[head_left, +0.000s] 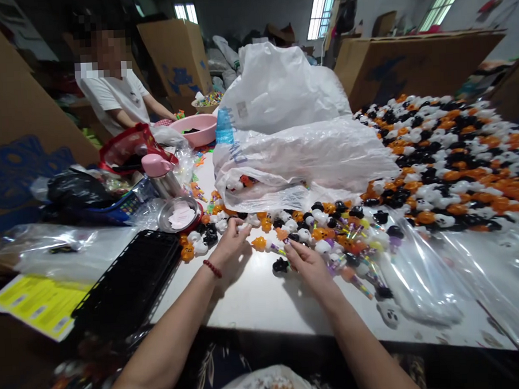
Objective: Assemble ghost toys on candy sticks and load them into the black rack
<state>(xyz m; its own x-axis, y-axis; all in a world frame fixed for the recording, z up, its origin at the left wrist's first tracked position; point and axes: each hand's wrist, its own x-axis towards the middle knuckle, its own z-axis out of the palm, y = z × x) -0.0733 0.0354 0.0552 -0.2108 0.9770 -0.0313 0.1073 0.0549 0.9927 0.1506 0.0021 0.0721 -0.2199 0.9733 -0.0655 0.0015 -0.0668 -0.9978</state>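
Observation:
My right hand (308, 262) is closed on a small striped tube (277, 249), holding it between thumb and fingers. An orange pumpkin topper (259, 243) sits at the tube's left end. Just under it lies a black figure topper (280, 266). My left hand (232, 242) has its fingers bent together at the near edge of the pile, beside a white topper (252, 219); whatever is between them is hidden. To the right of my right hand lie several more striped tubes with orange, white and black toppers (324, 233).
A large white plastic bag (300, 152) lies across the table's middle. At right rises a big heap of toppers (455, 157), with clear bags (422, 273) in front. To the left are a black crate (128, 280), a metal bowl (180, 214) and a pink-lidded flask (159, 173). Another person stands beyond.

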